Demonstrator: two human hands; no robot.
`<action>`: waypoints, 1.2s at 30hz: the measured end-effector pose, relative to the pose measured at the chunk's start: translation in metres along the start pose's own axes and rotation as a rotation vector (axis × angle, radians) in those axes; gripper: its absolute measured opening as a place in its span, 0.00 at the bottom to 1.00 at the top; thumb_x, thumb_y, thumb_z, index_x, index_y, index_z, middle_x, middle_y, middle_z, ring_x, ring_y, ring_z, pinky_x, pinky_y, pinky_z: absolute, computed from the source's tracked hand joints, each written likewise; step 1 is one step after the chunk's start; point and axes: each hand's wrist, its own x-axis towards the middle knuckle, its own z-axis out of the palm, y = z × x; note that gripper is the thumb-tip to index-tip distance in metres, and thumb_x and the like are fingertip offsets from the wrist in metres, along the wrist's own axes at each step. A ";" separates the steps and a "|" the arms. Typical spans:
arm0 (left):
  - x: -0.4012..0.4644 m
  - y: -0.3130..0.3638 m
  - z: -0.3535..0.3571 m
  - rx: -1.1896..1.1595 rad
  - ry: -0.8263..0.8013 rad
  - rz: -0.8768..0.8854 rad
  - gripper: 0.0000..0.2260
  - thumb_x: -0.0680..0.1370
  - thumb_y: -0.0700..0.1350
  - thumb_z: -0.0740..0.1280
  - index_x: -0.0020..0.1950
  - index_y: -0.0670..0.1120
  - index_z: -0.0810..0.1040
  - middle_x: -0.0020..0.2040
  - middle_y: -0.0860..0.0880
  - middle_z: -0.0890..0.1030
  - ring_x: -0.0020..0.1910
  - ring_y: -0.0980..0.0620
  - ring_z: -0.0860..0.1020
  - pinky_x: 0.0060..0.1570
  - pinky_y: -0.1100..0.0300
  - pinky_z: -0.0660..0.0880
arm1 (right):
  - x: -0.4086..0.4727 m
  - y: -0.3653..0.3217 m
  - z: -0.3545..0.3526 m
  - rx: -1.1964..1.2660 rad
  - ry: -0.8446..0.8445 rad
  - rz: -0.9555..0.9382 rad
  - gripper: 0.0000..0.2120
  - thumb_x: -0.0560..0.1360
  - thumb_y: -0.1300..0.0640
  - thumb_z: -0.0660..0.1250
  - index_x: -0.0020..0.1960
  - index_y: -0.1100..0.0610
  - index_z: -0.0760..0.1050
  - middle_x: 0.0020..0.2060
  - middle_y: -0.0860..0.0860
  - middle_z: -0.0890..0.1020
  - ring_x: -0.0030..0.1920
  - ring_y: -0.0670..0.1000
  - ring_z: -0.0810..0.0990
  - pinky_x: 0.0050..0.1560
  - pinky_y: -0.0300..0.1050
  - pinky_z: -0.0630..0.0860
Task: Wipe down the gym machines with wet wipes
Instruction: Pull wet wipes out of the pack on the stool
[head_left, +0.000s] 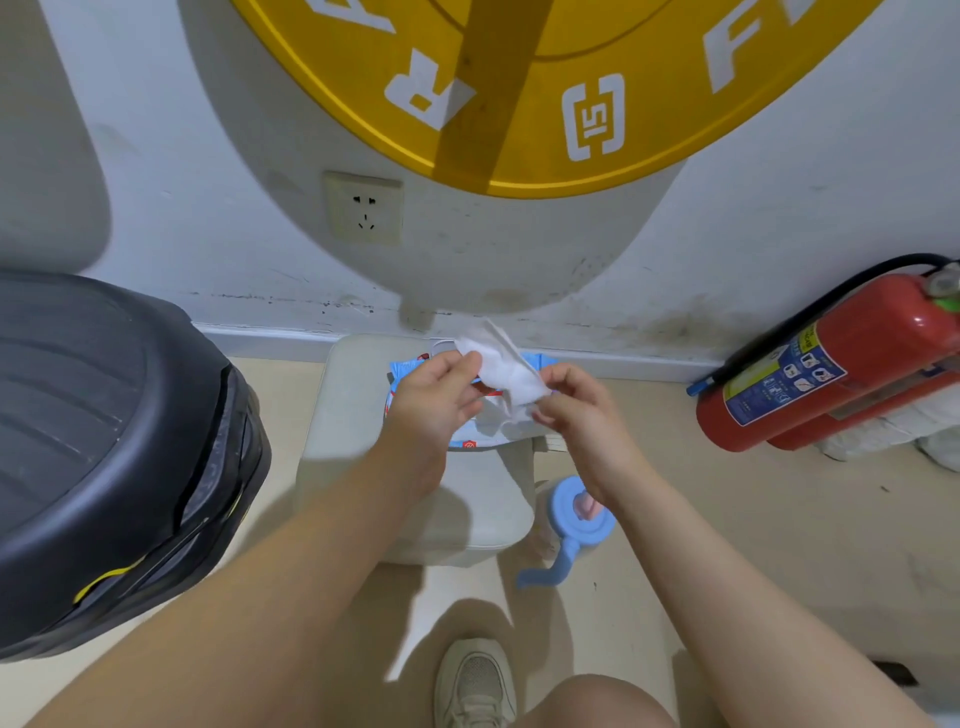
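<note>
I hold a white wet wipe (506, 371) up between both hands, above the pack. My left hand (436, 395) pinches its left edge, fingers (465, 364) and thumb closed on the sheet; my right hand (576, 410) pinches the lower right corner, its fingers curled in on the wipe. The sheet is crumpled and partly unfolded, one flap standing up toward the wall.

Below my hands the blue and white wet wipe pack (410, 371) lies on a pale cushioned stool (343, 415), toward its far end near the wall. The stool stands on a beige floor (727, 519), pushed close to a grey skirting board (260, 340).

The white wall (208, 130) is scuffed and stained low down, with a power socket (363, 208) set in it. A big yellow weight plate (545, 78) with white lettering fills the top of my view. To my left bulks a black machine housing (104, 441) with a yellow strip. To my right a red fire extinguisher (831, 364) lies against the wall. Just beside the stool on the floor sits a light blue lidded container (576, 514). My pale shoe (475, 680) and knee (613, 701) show at the bottom.
</note>
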 end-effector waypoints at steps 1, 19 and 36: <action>-0.001 0.001 -0.001 0.030 0.019 0.028 0.09 0.79 0.42 0.62 0.40 0.46 0.76 0.31 0.55 0.80 0.32 0.60 0.78 0.45 0.65 0.74 | -0.003 0.000 0.001 -0.119 0.054 -0.061 0.12 0.68 0.68 0.63 0.48 0.56 0.74 0.46 0.52 0.77 0.45 0.48 0.76 0.45 0.34 0.72; -0.013 0.005 -0.024 0.085 -0.095 0.114 0.07 0.76 0.40 0.66 0.38 0.47 0.78 0.32 0.54 0.79 0.33 0.56 0.76 0.41 0.66 0.76 | -0.005 -0.004 0.049 -0.083 0.155 -0.160 0.09 0.73 0.65 0.67 0.42 0.51 0.74 0.38 0.46 0.78 0.38 0.43 0.74 0.43 0.34 0.72; -0.017 0.001 -0.029 0.156 -0.003 0.165 0.06 0.76 0.38 0.66 0.41 0.46 0.80 0.34 0.52 0.81 0.33 0.61 0.79 0.39 0.71 0.75 | -0.018 -0.004 0.054 -0.175 0.166 -0.150 0.05 0.71 0.63 0.69 0.37 0.60 0.81 0.34 0.53 0.83 0.36 0.50 0.79 0.44 0.46 0.76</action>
